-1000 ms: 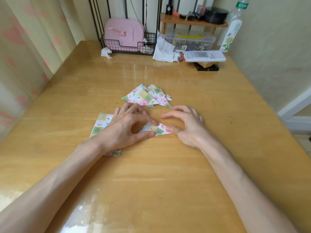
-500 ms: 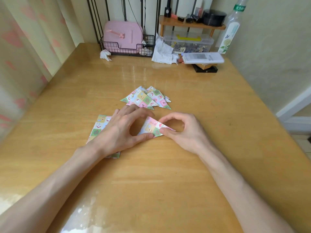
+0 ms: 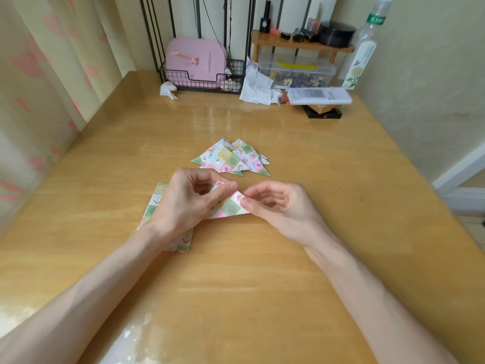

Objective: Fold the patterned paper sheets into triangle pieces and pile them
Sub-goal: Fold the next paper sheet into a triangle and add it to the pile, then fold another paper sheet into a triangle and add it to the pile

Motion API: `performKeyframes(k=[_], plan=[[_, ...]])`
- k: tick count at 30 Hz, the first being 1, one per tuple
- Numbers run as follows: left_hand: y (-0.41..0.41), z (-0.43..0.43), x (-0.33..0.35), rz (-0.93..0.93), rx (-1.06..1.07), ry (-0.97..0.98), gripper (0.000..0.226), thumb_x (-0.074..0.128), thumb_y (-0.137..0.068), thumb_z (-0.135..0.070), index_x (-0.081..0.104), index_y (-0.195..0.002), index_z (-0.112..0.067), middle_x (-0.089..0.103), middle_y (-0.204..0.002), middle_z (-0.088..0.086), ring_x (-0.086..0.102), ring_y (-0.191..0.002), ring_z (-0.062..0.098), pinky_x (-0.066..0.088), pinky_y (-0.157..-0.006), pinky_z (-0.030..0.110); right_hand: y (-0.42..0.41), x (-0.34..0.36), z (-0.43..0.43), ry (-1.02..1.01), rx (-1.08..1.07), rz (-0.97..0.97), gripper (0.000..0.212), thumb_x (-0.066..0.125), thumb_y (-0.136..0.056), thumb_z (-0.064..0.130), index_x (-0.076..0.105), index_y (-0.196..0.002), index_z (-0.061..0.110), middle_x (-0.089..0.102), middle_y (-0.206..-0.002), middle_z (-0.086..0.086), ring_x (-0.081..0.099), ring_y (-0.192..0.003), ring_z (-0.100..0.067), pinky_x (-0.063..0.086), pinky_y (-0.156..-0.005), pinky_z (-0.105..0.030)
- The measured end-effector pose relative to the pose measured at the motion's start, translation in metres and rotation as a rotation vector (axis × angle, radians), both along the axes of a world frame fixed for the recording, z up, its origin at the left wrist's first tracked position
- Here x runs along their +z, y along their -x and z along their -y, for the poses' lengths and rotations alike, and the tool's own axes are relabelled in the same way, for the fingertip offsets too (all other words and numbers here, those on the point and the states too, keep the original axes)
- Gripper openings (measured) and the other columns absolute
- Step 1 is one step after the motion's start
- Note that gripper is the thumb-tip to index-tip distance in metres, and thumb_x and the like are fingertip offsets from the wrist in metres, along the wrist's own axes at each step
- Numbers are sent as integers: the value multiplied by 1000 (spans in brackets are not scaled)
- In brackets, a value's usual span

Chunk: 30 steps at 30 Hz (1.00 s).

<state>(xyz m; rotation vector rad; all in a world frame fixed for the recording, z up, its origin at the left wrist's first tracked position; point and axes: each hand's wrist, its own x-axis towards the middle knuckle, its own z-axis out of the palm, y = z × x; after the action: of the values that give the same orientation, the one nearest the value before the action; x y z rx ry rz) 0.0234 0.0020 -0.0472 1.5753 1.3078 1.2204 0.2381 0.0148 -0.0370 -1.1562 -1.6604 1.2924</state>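
On the wooden table [image 3: 262, 258], left hand [image 3: 189, 203] and right hand [image 3: 278, 208] pinch one folded paper [image 3: 228, 206]; fingers curled.

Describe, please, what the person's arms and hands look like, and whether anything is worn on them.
Nothing is worn. The left forearm and right forearm are bare up to the frame's edge, with no sleeves in view. The left hand and right hand carry no gloves, rings, watch or bracelet. The visible thumbnails look short and unpainted.
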Motion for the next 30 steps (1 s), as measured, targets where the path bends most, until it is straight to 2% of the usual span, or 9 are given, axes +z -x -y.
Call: performKeyframes(k=[3, 7, 9, 14, 16, 18, 22, 27, 30], plan=[[1, 1, -1, 7, 31, 7, 19, 79, -84, -41, 79, -80, -23, 72, -77, 19, 55, -65, 13, 45, -57, 28, 1, -3, -2, 11, -37, 31, 13, 84, -85, 19, 76, -81, 9, 73, -69, 1, 62, -60, -7, 49, -62, -17], [-2, 3, -1, 40, 9, 39, 17, 79, -87, -38, 81, -89, -22, 76, -80, 7, 65, -70, 11, 50, -62, 17, 3, -5, -7, -14, -124, 41, 11, 84, -83, 15, 76, -77, 16, 73, -66, 0, 64, -61, -7, 50, -63, -17], [0, 1, -1, 69, 9, 42, 18, 79, -87, -37, 81, -90, -19, 77, -83, 8, 65, -70, 9, 51, -62, 18, 3, -5, -8, -9, -133, -3, 9, 85, -83, 17, 77, -78, 17, 74, -68, -1, 64, -63, -7, 51, -66, -17], [4, -2, -3, 94, 42, 77, 20, 78, -87, -38, 80, -89, -19, 79, -87, 3, 69, -77, 10, 55, -69, 33, -2, -5, -10, -8, -73, -42, 7, 82, -86, 18, 80, -88, 12, 76, -78, 2, 65, -70, -6, 50, -69, -16], [4, -3, -2, 87, 49, 63, 24, 77, -87, -41, 80, -98, -21, 79, -93, -2, 73, -88, 10, 57, -76, 29, -2, -7, -11, -28, -88, -23, 6, 81, -87, 15, 79, -88, 10, 75, -76, 0, 64, -70, -8, 51, -68, -17], [7, -4, -1, 47, 99, 9, 24, 74, -90, -41, 76, -108, -24, 78, -99, -8, 73, -95, 9, 54, -74, 18, -3, -7, -14, -32, -177, -50, 6, 81, -87, 13, 78, -89, 8, 75, -75, -1, 64, -68, -8, 52, -67, -17], [15, -6, -2, 21, 209, -47, 17, 69, -98, -34, 72, -113, -28, 75, -102, -11, 71, -91, 7, 51, -69, 16, -16, -5, -32, -26, -367, -94, 5, 81, -87, 15, 78, -90, 13, 76, -75, 1, 63, -64, -4, 49, -62, -12], [19, -6, -2, 9, 266, -58, 12, 67, -99, -30, 72, -110, -27, 75, -101, -7, 71, -88, 10, 54, -76, 29, -21, -9, -58, -54, -408, 90, 7, 82, -87, 20, 76, -87, 19, 74, -71, 4, 63, -61, -4, 51, -64, -17], [21, -4, -1, 2, 281, -70, 11, 66, -100, -28, 72, -109, -27, 75, -100, -8, 71, -87, 9, 54, -76, 35, -19, -16, -67, -223, -487, 370, 7, 80, -84, 28, 75, -83, 24, 71, -76, 9, 60, -63, -2, 48, -64, -20]])
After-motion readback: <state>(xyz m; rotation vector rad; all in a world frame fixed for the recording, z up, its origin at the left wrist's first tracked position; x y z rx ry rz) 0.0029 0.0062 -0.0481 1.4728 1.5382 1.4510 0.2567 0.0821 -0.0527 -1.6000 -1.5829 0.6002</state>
